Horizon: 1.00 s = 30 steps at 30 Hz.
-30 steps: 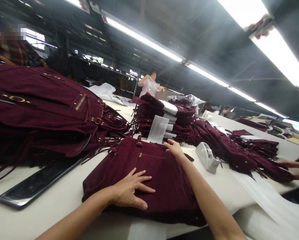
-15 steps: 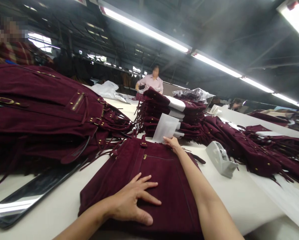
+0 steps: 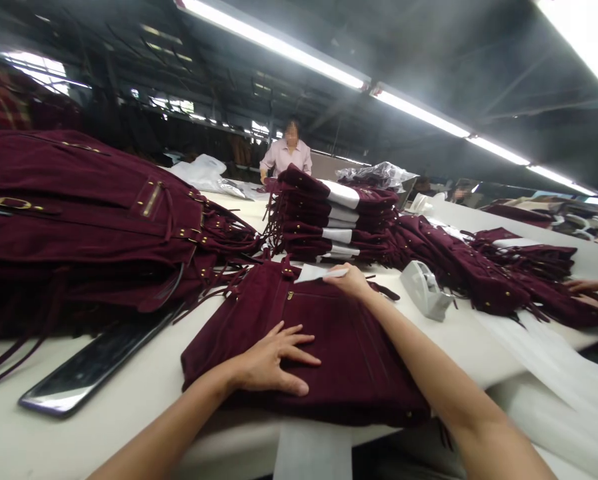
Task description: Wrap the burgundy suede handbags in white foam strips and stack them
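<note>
Left hand (image 3: 275, 361) spread flat on the maroon bag (image 3: 351, 343), right hand (image 3: 351, 281) pinching a white strip (image 3: 311, 273); looks like wrapping, next fold probably wants steady tension.

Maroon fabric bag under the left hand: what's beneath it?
Cream tabletop and a flat whitish strip show at its near edge; the maroon fabric bag hides whatever else lies beneath.
</note>
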Tool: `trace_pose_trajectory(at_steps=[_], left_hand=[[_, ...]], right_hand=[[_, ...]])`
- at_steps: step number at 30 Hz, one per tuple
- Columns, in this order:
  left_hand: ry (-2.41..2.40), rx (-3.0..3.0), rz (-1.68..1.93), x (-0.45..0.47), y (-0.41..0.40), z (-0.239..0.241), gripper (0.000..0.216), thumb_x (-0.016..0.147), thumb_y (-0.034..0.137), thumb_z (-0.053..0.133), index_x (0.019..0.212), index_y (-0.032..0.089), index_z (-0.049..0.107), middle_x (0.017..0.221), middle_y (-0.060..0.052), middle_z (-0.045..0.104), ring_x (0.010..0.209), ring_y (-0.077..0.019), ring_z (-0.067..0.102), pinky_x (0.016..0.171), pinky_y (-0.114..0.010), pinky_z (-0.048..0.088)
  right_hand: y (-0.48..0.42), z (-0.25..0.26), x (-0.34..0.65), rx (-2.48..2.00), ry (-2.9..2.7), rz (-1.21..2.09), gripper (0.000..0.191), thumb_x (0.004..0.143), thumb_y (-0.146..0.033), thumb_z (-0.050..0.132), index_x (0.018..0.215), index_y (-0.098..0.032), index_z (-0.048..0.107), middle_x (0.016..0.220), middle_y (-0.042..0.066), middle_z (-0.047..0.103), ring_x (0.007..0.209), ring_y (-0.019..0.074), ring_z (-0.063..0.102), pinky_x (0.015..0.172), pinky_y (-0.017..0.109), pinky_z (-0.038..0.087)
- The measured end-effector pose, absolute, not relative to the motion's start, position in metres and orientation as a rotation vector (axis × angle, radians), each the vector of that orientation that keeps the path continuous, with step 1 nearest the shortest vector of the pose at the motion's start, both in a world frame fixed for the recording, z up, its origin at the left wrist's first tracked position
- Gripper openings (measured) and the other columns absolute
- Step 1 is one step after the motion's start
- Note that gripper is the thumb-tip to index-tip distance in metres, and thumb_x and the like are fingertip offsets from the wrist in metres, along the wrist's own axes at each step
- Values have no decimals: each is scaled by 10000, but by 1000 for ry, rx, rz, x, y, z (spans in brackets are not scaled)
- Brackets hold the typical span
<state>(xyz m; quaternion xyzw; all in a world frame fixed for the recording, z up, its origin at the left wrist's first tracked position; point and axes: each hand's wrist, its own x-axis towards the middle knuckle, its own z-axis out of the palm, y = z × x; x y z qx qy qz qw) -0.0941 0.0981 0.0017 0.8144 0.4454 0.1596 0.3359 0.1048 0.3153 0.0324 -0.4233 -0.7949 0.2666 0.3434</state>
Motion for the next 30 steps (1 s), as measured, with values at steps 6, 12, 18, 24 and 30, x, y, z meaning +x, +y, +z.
trace_pose_trajectory(at_steps=[6,12,18,24,30], left_hand=[[1161,2138,408,-95,100,-2,586,733,671,668,1269,450,579,1540,10,361,1465,-323,183,1171,-598,-31],[1204,2093,501,-95,98,-7,479,800,600,649,1231,394,629,1491,-11,444,1431,-275,296,1191,-552,-11],[1180,2041,614,-95,96,-10,407,799,499,701,1180,360,671,1416,-18,533,1407,-259,347,1202,-527,37],[1294,2001,881,-87,89,-10,214,862,378,644,998,240,735,1108,-44,712,1085,-216,628,1088,-425,360],[2023,1993,1336,-83,96,15,207,913,334,516,806,180,602,860,-56,631,830,-198,603,806,-335,470]], right_hand=[[264,0,124,-910,-2640,61,412,769,-53,535,1012,-285,773,1102,5,717,991,230,534,908,352,446],[256,-19,129,-879,-2565,31,347,826,-102,569,1041,-291,764,1098,10,715,963,224,526,865,331,459],[254,-23,137,-722,-2343,309,221,836,-174,628,953,-274,786,885,55,691,833,191,559,755,304,473],[260,-36,140,-699,-2400,611,211,754,-139,661,878,-249,793,824,40,667,821,173,605,773,285,477],[258,-35,139,-775,-2484,549,269,723,-120,643,905,-253,788,902,37,660,852,179,605,788,286,472]])
